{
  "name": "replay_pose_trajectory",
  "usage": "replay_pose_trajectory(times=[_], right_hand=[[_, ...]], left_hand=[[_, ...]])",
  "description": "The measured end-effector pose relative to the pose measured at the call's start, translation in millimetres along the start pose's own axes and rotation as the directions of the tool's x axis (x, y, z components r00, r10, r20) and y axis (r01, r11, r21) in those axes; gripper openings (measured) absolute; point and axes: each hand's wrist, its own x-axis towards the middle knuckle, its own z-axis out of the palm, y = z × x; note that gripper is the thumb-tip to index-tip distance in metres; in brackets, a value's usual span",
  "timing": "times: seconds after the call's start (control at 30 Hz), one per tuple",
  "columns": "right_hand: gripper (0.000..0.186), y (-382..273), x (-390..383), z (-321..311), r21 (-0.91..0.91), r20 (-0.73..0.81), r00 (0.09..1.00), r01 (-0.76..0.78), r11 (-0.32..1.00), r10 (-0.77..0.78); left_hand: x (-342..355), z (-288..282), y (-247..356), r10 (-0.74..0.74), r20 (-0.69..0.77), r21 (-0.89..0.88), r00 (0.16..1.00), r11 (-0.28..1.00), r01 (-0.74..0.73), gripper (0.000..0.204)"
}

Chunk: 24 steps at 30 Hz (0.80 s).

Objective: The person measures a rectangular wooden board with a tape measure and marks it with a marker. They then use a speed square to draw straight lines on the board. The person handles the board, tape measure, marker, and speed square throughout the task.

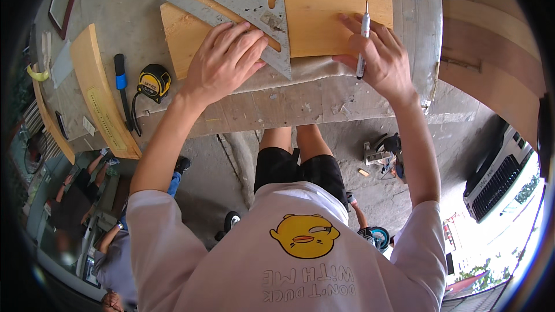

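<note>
A pale wooden board (338, 0) lies across the workbench near its front edge. On its left half rests a grey metal triangular speed square (240, 3), its straight edge crossing the board from far to near. My left hand (225, 60) presses down on the square's near part, fingers stretched over a slot. My right hand (381, 60) is over the board's right part, with a slim silver marking pen (365, 34) held between thumb and fingers. The pen's dark thin tip points to the far side. Some right fingertips touch or hover just above the wood; I cannot tell which.
Left of the board are a black-and-yellow tape measure (154, 83), a black tool with a blue band (120, 78) and a curved wooden board (101, 95). Wooden panels (491, 40) stand at right. A power tool (383, 153) sits on the floor. People (78, 196) are at lower left.
</note>
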Motion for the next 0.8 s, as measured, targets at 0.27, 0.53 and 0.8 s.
replay_pose_trajectory(times=[0.27,0.53,0.8], right_hand=[[0.04,16.0,58.8,-42.0,0.118,-0.211,0.972,0.131,0.984,-0.104],[0.048,37.3,120.0,-48.8,-0.009,-0.317,0.927,0.21,0.978,-0.202],[0.047,48.0,143.4,-43.7,0.007,-0.383,0.917,0.124,0.992,-0.112]], left_hand=[[46.4,-54.5,-40.0,-0.004,0.04,-0.124,0.999,0.992,0.009,0.04],[108.7,-101.9,-83.0,-0.082,0.301,-0.501,0.95,0.834,0.231,0.034],[130.8,-93.5,-120.3,-0.231,0.36,-0.401,0.904,0.837,0.373,0.031]])
